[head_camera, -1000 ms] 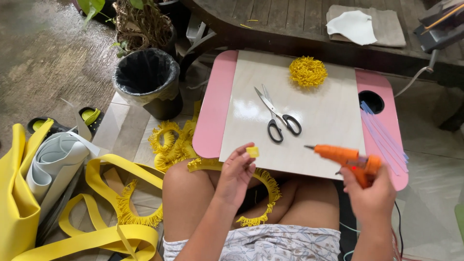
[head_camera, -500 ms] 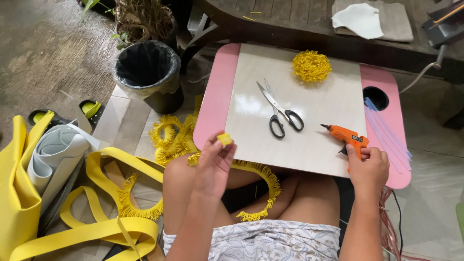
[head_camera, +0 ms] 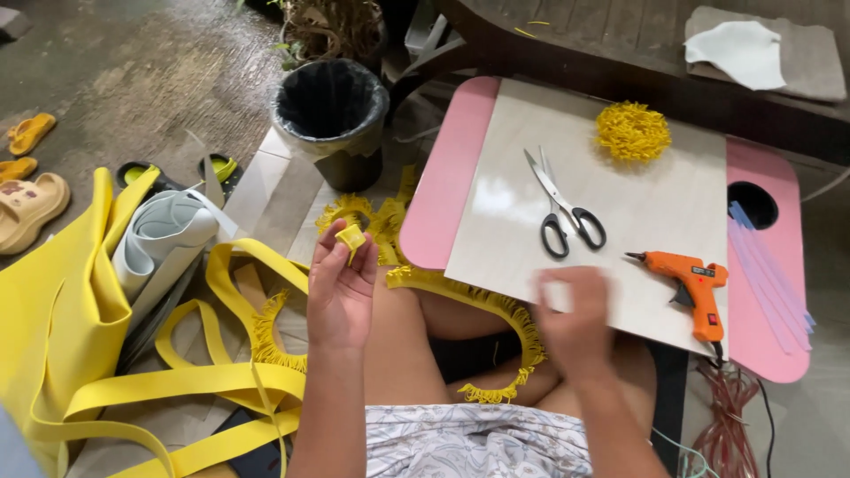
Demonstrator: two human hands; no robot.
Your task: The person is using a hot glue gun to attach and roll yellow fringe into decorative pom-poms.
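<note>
While right hand (head_camera: 575, 314) released glue gun (head_camera: 691, 283), left hand (head_camera: 341, 283) lifted yellow piece (head_camera: 351, 238)

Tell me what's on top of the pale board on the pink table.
On the pale board lie scissors, a yellow fringed pom-pom and an orange glue gun. The right hand covers its near edge.

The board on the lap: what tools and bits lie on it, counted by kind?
Scissors: 1
Glue gun: 1
Yellow pom-pom: 1
Total: 3 on the board
</note>
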